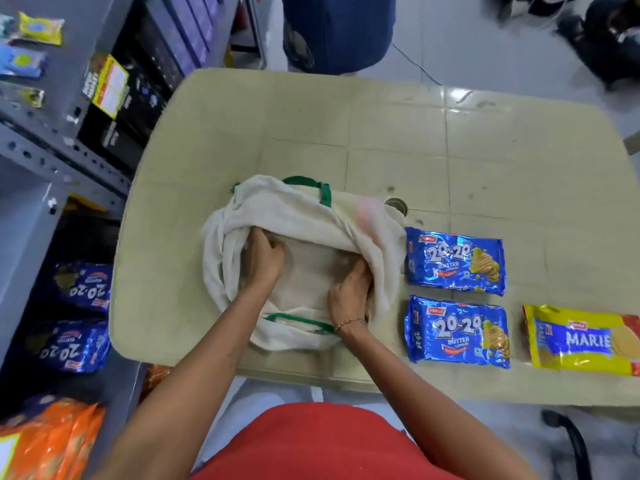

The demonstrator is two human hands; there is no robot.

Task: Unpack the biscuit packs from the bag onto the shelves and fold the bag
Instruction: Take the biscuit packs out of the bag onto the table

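Both hands [265, 259] inside bag [304, 216]

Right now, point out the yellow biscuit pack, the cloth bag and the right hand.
yellow biscuit pack [585, 341]: head view, on its blue label band.
cloth bag [277, 206]: head view, on its far folded rim.
right hand [349, 289]: head view, on its back, inside the bag.

Single head cam, wide-angle, looking steeply down from close above the worktop [381, 133]; shelves [52, 150] along frame left.
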